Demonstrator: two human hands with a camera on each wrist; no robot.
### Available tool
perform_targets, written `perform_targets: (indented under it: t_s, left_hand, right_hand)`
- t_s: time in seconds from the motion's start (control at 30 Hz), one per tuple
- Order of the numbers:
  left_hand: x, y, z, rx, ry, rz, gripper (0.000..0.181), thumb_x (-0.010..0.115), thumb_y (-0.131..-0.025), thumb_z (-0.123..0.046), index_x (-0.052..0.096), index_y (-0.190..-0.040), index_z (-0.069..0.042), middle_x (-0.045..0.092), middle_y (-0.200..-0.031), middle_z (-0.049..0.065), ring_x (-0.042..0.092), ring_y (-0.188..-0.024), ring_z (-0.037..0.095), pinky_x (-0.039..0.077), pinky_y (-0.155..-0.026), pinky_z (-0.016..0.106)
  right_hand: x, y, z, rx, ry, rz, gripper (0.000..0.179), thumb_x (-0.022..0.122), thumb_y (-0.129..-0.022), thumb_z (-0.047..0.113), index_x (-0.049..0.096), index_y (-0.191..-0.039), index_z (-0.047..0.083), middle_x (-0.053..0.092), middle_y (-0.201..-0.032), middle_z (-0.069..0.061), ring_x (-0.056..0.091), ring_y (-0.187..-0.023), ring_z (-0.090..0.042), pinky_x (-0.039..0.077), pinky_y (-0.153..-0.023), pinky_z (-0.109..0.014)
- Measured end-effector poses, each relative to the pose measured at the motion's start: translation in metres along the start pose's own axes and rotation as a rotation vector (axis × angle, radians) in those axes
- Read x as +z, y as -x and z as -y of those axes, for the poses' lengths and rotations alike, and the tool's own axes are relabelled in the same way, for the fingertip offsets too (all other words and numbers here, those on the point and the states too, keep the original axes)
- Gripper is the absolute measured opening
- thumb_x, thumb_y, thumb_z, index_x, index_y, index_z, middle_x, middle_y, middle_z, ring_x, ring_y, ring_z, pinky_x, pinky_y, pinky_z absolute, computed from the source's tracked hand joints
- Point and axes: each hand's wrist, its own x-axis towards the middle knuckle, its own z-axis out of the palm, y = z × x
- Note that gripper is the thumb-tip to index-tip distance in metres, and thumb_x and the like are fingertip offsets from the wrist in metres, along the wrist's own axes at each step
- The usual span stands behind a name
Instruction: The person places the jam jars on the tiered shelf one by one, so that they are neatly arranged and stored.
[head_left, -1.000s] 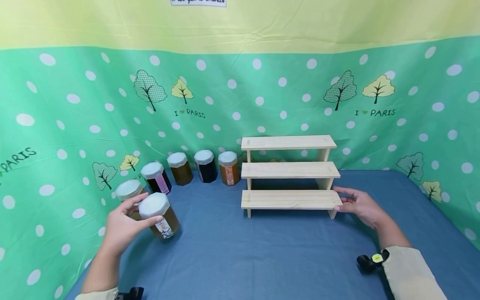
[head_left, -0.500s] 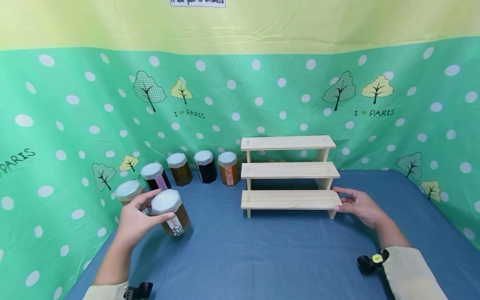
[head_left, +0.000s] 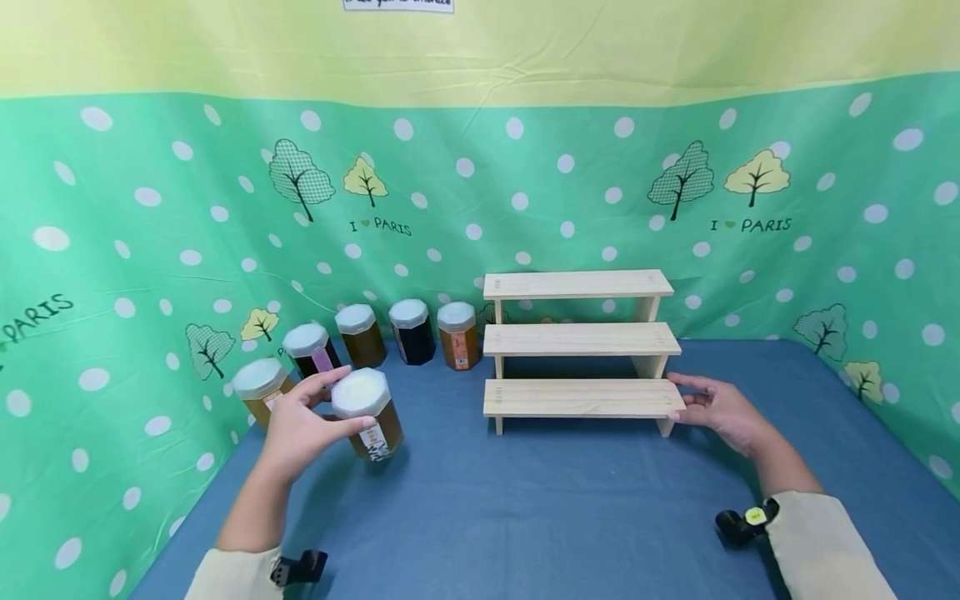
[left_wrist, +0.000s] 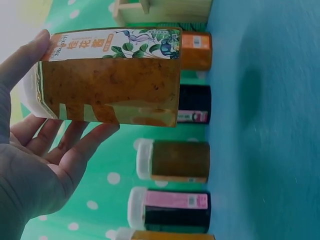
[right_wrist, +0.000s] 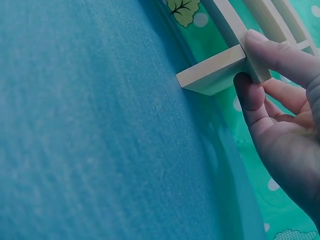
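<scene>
My left hand (head_left: 303, 429) grips a jar (head_left: 370, 417) with a white lid and amber contents, thumb on one side and fingers on the other. In the left wrist view this jar (left_wrist: 110, 82) shows a floral label and hangs above the cloth, its shadow apart from it. My right hand (head_left: 723, 412) pinches the right end of the lowest step of a three-tier wooden stand (head_left: 581, 400). The right wrist view shows the thumb and fingers of that hand (right_wrist: 285, 110) around the board's end (right_wrist: 257, 67), beside a leg.
Several more lidded jars stand along the back left: an amber one (head_left: 262, 387), a dark one with a pink label (head_left: 313, 354), a brown one (head_left: 362, 337), a dark one (head_left: 412, 333) and an orange-brown one (head_left: 459, 337). Blue cloth (head_left: 510, 517) covers the table; a green dotted curtain (head_left: 517, 200) hangs behind.
My left hand has carried the amber jar rightward and slightly farther back, uncovering more of the amber jar at far left. The right hand and the stand have stayed in place.
</scene>
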Motion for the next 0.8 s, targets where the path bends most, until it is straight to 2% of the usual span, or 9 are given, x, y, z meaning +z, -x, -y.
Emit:
perform_targets:
  t_s: [0.17, 0.47, 0.67, 0.8]
  left_hand:
    - [0.008, -0.004, -0.006, 0.001, 0.006, 0.003, 0.076, 0.091, -0.069, -0.031, 0.059, -0.135, -0.012, 0.059, -0.119, 0.011, 0.054, -0.101, 0.024, 0.052, -0.07, 0.03]
    - [0.02, -0.01, -0.016, 0.001, 0.043, 0.012, 0.075, 0.091, -0.068, -0.033, 0.06, -0.134, -0.014, 0.055, -0.129, 0.009, 0.055, -0.104, 0.027, 0.053, -0.072, 0.034]
    - [0.027, -0.014, -0.022, -0.005, 0.051, 0.02, 0.077, 0.09, -0.067, -0.037, 0.06, -0.135, -0.016, 0.057, -0.129, 0.008, 0.055, -0.104, 0.027, 0.052, -0.073, 0.038]
    - [0.032, -0.016, -0.027, 0.013, 0.064, 0.021, 0.076, 0.091, -0.067, -0.036, 0.06, -0.134, -0.016, 0.057, -0.13, 0.007, 0.055, -0.104, 0.028, 0.053, -0.074, 0.039]
  right_hand:
    - [0.0, 0.0, -0.001, 0.012, 0.015, -0.008, 0.08, 0.077, -0.085, 0.016, 0.033, -0.148, -0.007, 0.055, -0.127, -0.031, 0.063, -0.096, -0.015, 0.053, -0.078, -0.025]
    - [0.0, 0.0, -0.001, 0.014, 0.004, -0.01, 0.08, 0.077, -0.085, 0.015, 0.032, -0.148, -0.007, 0.055, -0.127, -0.031, 0.063, -0.096, -0.015, 0.052, -0.078, -0.024]
    - [0.0, 0.0, -0.001, 0.009, -0.001, -0.004, 0.08, 0.077, -0.085, 0.015, 0.032, -0.148, -0.007, 0.054, -0.128, -0.031, 0.063, -0.097, -0.015, 0.053, -0.078, -0.025]
    - [0.0, 0.001, 0.0, 0.002, -0.008, -0.002, 0.08, 0.077, -0.085, 0.015, 0.032, -0.148, -0.007, 0.054, -0.129, -0.032, 0.063, -0.097, -0.015, 0.053, -0.078, -0.025]
